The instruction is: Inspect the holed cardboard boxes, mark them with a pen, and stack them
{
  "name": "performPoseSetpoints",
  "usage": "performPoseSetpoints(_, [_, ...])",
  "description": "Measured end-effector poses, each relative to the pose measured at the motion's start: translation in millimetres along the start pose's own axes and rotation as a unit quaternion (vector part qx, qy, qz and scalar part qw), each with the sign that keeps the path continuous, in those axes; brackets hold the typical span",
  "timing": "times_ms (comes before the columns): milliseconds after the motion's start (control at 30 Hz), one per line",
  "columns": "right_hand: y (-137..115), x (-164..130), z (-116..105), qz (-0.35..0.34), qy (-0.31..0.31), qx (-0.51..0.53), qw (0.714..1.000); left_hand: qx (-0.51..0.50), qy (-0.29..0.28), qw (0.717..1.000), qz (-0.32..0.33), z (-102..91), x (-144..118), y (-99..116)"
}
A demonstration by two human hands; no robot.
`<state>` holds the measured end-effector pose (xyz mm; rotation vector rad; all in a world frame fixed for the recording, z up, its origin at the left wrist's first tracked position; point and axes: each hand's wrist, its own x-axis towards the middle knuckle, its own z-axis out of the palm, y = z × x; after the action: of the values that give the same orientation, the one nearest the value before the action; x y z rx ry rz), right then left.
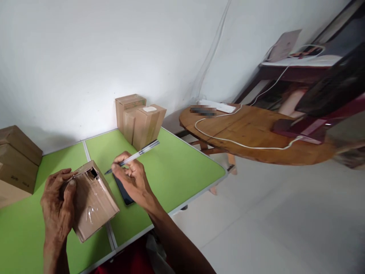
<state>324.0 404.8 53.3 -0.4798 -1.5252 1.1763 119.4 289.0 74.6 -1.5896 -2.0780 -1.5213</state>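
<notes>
My left hand (58, 207) grips a small cardboard box (95, 201) wrapped in clear tape, tilted on the green table (176, 171). The box's top end is torn open, showing a dark hole. My right hand (129, 177) holds a pen (134, 156) like a writing tool, its tip pointing at the torn hole and a little apart from it. A dark phone (123, 192) lies flat on the table, partly hidden under my right hand.
Brown cardboard boxes (139, 120) stand upright at the table's far edge by the white wall. More boxes (17, 160) are stacked at the left. A round wooden table (256, 137) with a white cable and power strip stands to the right, across bare floor.
</notes>
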Motion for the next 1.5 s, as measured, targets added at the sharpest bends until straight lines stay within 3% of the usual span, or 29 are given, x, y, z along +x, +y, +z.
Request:
performPoseSetpoints(33, [2,7,-5,0.003,0.014,-0.014,1.000,0.002,0.001,1.000,0.001,0.0,0,0])
performPoseSetpoints(100, [9,21,-18,0.041,0.009,-0.141,0.989,0.001,0.005,1.000,0.001,0.3,1,-1])
performPoseSetpoints(133, [15,26,-25,0.075,-0.011,-0.233,0.969,-0.001,0.005,1.000,-0.002,0.5,1,-1])
performPoseSetpoints(233, [34,27,-47,0.190,-0.086,-0.451,0.868,-0.010,0.012,1.000,-0.007,1.2,1,-5])
performPoseSetpoints(433, [69,-14,-64,0.319,-0.167,-0.550,0.753,-0.010,0.016,1.000,-0.001,0.9,-2,-10])
performPoseSetpoints(567, [77,-29,-60,0.334,-0.208,-0.571,0.721,-0.012,0.021,1.000,-0.005,1.9,-1,-7])
performPoseSetpoints(700, [79,-35,-52,0.323,-0.226,-0.575,0.717,-0.005,0.026,1.000,-0.001,2.7,0,-3])
performPoseSetpoints(900, [78,-39,-41,0.305,-0.240,-0.557,0.735,0.010,0.021,1.000,0.005,0.7,0,0])
performPoseSetpoints(1167, [62,-40,-43,0.310,-0.172,-0.558,0.750,-0.002,0.023,1.000,0.013,1.0,0,-2])
performPoseSetpoints(1333, [57,-52,-7,0.324,-0.149,-0.516,0.779,-0.004,0.019,1.000,0.018,0.5,-1,-5])
performPoseSetpoints(1500, [72,-51,22,0.364,-0.106,-0.462,0.802,-0.016,0.027,0.999,0.016,0.4,-2,-6])
